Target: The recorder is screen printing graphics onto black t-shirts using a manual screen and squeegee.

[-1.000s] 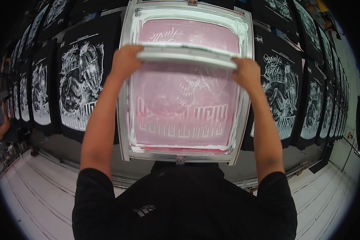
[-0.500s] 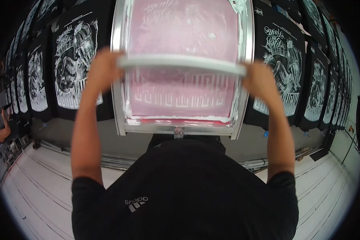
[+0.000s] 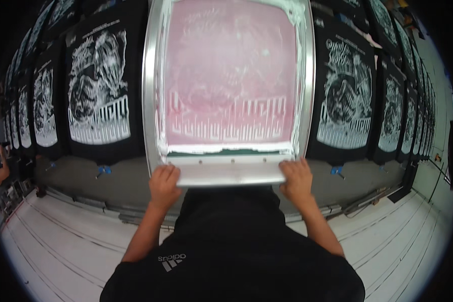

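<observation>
A silver screen-printing frame (image 3: 151,75) with pink mesh (image 3: 229,70) fills the upper middle in front of me. White ink lines the mesh's edges, and a pale reversed design shows through it. A long metal squeegee (image 3: 231,173) lies across the near end of the frame, close to my body. My left hand (image 3: 164,182) is closed on its left end, fingers over the bar. At the other end my right hand (image 3: 296,181) grips it in the same way.
Black shirts with white prints (image 3: 98,85) stand in rows on both sides, the nearest at right (image 3: 345,95). Blue clamps (image 3: 337,170) sit below them. Another person's arm (image 3: 1,171) shows at the far left. A pale floor (image 3: 60,236) runs along the bottom.
The squeegee has come down from across the upper mesh to the frame's near edge, with both my hands moving toward my body on it. The whole mesh now shows uncovered.
</observation>
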